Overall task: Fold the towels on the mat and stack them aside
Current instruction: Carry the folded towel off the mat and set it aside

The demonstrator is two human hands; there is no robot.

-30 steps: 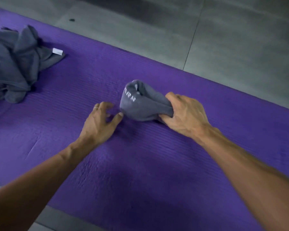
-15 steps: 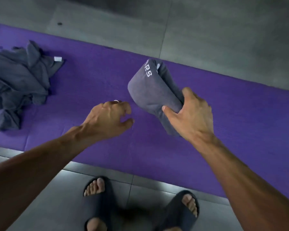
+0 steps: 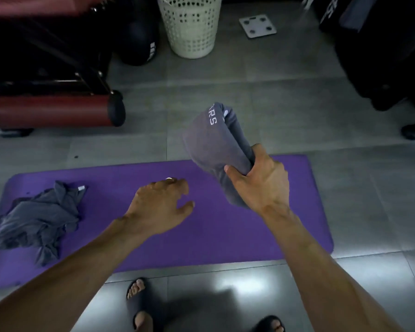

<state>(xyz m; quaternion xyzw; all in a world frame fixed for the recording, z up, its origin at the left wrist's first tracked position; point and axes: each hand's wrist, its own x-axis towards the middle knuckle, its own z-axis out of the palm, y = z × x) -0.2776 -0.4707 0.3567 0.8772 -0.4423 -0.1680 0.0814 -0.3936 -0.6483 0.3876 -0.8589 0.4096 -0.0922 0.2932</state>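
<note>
folded grey cloth towel (image 3: 213,144) slants up and away to the left, long axis diagonal, raised above the purple foam mat (image 3: 225,236). right hand (image 3: 261,183) grips its lower end; left hand (image 3: 158,204) hovers beside, fingers loosely curled, holding nothing. white letters "rs" show near its top.

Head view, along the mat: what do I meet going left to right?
Crumpled grey towel → left hand, holding nothing → right hand gripping the folded towel, lifted off the purple mat.
</note>
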